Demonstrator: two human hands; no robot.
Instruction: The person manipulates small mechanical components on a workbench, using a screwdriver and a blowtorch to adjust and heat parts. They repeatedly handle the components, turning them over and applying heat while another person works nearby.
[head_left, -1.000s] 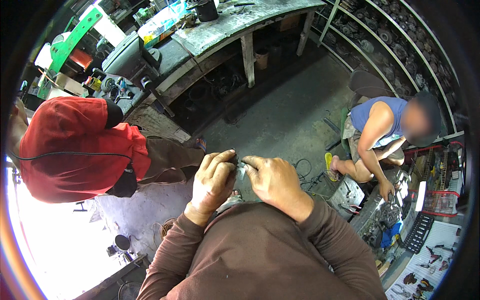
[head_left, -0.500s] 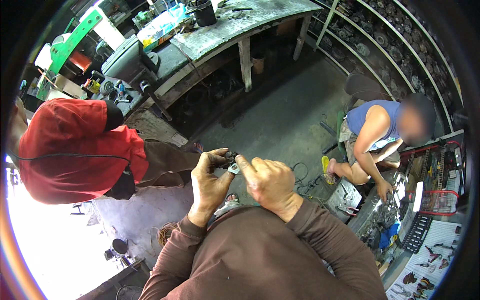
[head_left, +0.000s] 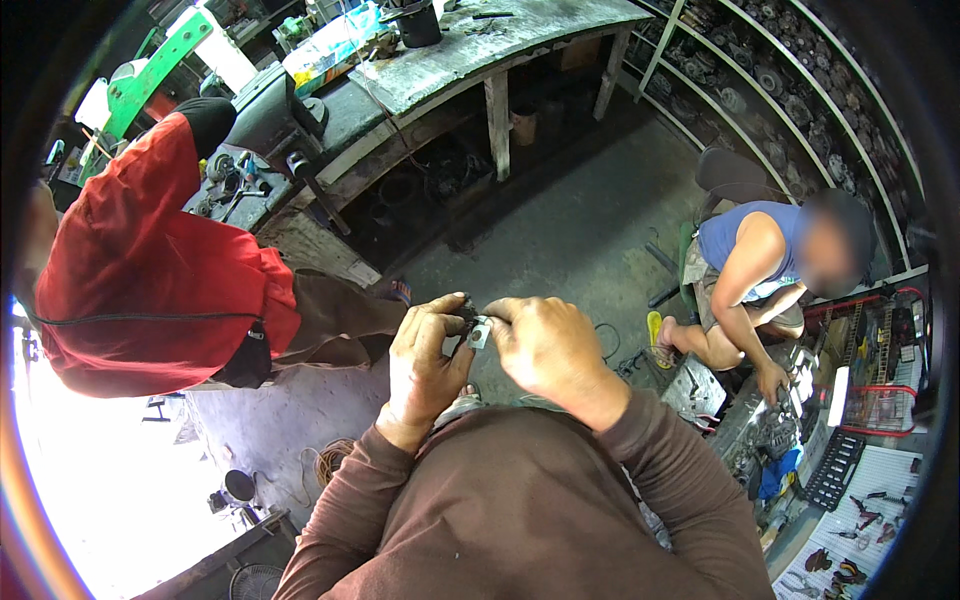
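Note:
In front of my belly, both hands hold a small dark mechanical part with a pale metal tab (head_left: 479, 336) that has a round hole in it. My left hand (head_left: 422, 365) grips the dark side of the part between thumb and fingers, which hide much of it. From the other side my right hand (head_left: 553, 347) is closed, its thumb and forefinger pressed to the upper end of the tab. The part's exact kind is too small to make out.
A person in red (head_left: 165, 270) stands close on the left; another in a blue top (head_left: 745, 245) sits at right, handling metal parts. A workbench (head_left: 470, 60) runs along the back, parts shelves (head_left: 740, 100) far right. A tool tray (head_left: 850, 540) lies lower right; coiled cable (head_left: 333, 460) lower left.
My right hand has turned, its forefinger no longer pointing at the part but pinching by the tab. The tab now hangs more upright. The person in red has raised an arm toward the bench.

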